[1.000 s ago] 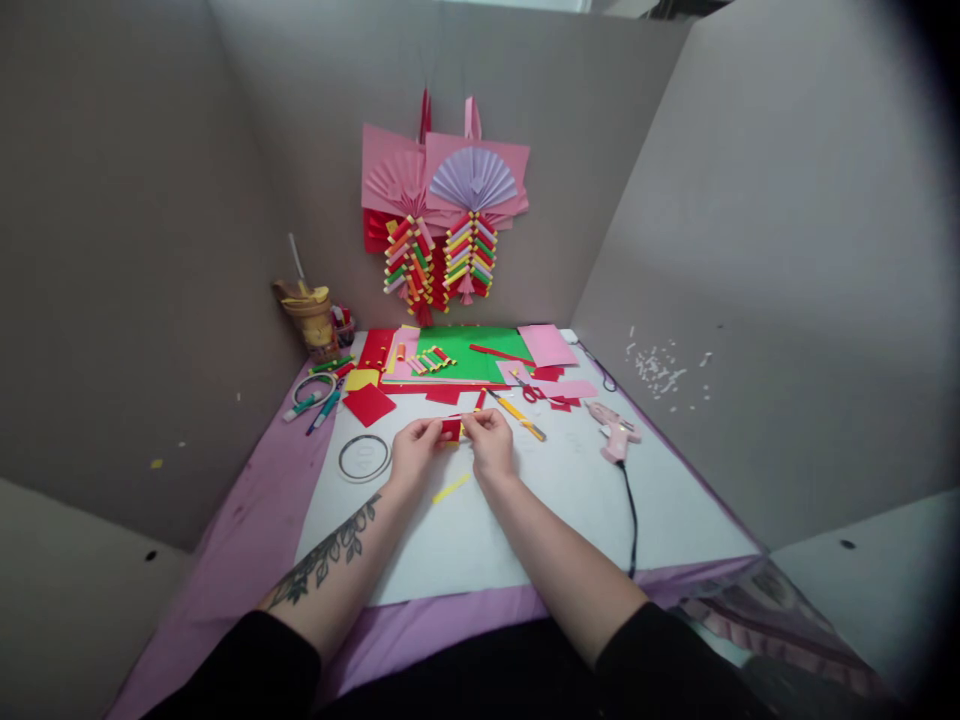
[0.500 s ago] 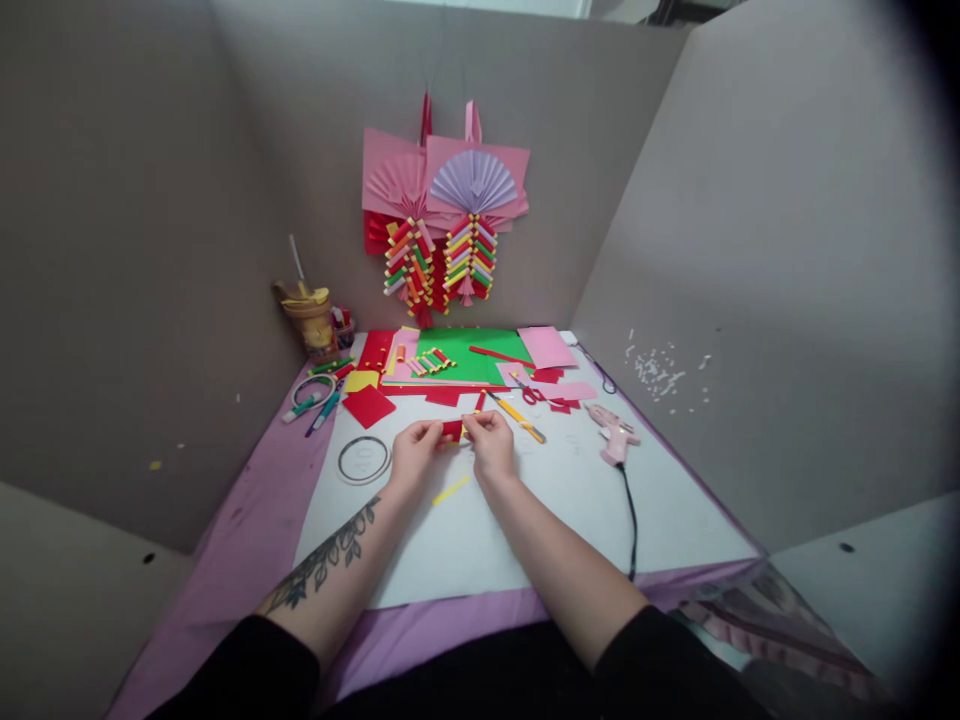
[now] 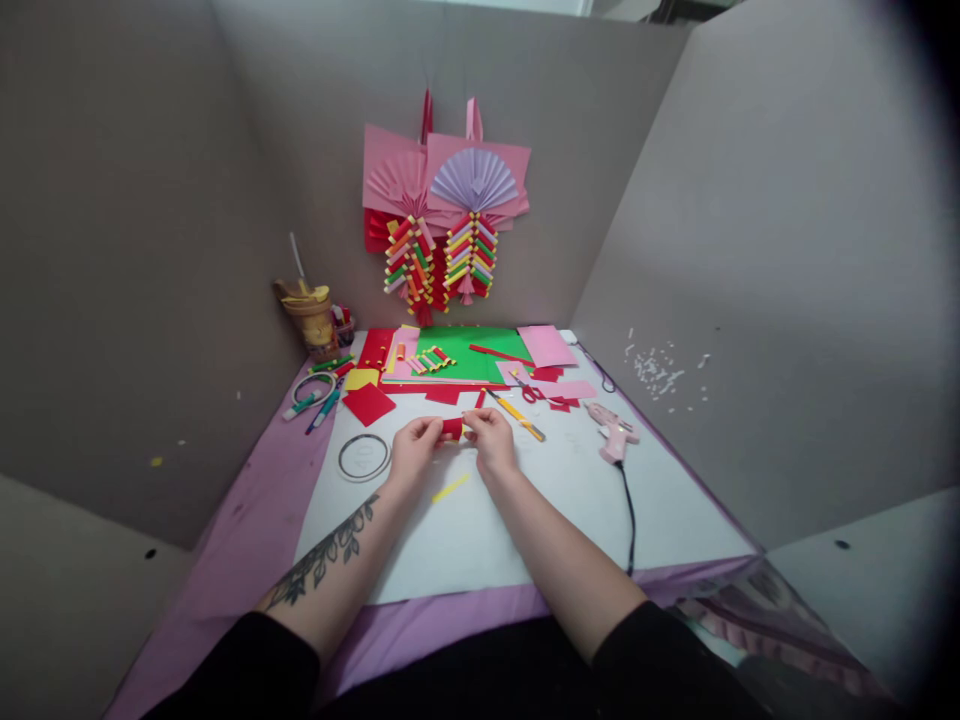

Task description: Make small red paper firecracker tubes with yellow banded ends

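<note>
A small red paper piece (image 3: 451, 429) with a yellow edge is held between both hands over the white board. My left hand (image 3: 415, 446) pinches its left end. At its right end, the fingers of my right hand (image 3: 490, 438) are pressed together on the yellow edge. Just below the hands lies a yellow strip (image 3: 451, 488). A roll of tape (image 3: 364, 457) is left of my left hand, and a yellow cutter (image 3: 521, 417) lies right of my right hand.
A pink glue gun (image 3: 615, 433) with a black cord lies at the right. Red scissors (image 3: 531, 393), green sheets (image 3: 487, 345) and red paper (image 3: 369, 404) lie farther back. A cup (image 3: 316, 318) stands back left. Paper fans (image 3: 474, 180) hang on the wall.
My right fingers have shifted slightly at the yellow edge, and more of the red piece shows between the hands. My left hand has hardly moved.
</note>
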A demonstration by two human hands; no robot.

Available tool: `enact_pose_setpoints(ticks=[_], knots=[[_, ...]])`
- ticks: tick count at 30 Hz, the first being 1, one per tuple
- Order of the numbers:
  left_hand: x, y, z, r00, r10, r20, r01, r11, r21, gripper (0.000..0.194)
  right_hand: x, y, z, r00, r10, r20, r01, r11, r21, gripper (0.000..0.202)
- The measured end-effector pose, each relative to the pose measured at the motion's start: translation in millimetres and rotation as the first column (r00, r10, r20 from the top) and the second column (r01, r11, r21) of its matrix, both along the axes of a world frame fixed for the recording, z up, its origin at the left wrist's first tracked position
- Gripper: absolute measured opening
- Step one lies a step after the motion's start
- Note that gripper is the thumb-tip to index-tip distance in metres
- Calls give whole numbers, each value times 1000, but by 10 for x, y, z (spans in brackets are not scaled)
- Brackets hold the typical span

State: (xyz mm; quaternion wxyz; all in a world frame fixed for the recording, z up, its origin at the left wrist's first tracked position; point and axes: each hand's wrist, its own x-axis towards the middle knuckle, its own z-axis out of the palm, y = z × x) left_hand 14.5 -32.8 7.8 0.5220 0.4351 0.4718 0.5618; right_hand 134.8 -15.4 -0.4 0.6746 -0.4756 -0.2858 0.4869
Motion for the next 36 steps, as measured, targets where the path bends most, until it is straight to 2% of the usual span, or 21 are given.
enact_pose_setpoints(ticks=[2,4,7,9,12,14,17,20,24,29,33,35,36], knots=[[-3,5,2,999,22,-26,-23,1000,-5,31,16,-4,2,998,39,55,-37,999,-22,21],[-6,7,2,998,34,-58,-34,999,0,30,20,-20,8,990,39,134,-41,999,10,20],[-14,-1,16,995,38,-91,-36,999,26,28,12,-67,34,964,-54,260,22,992,122,33],[-20,-21,48,993,49,-104,-44,998,46,27,6,-111,68,924,-95,370,20,979,201,43],[-25,-81,137,984,55,-168,-36,992,117,25,-5,-177,128,814,-89,574,-124,939,320,40],[-21,-132,204,965,64,-253,-15,982,189,23,-15,-205,158,754,-86,651,-204,912,357,34],[-13,-191,276,934,81,-347,15,964,265,19,-26,-219,178,735,-85,672,-216,911,351,28],[-19,-203,301,919,89,-385,34,953,302,16,-26,-223,188,756,-62,652,-211,919,333,25],[-64,-155,286,947,48,-318,30,972,235,20,-3,-217,201,816,-65,574,-162,928,335,24],[-130,-66,234,950,76,-303,-22,984,179,21,31,-175,181,871,-32,491,-133,946,297,24],[-144,-19,231,954,83,-288,-25,980,199,27,18,-197,181,865,-18,501,-154,942,299,23],[-148,-9,246,957,74,-280,-14,977,211,31,4,-222,187,850,15,527,-205,930,304,24],[-153,-7,252,955,48,-293,12,980,201,28,-2,-230,189,843,39,537,-236,923,303,24]])
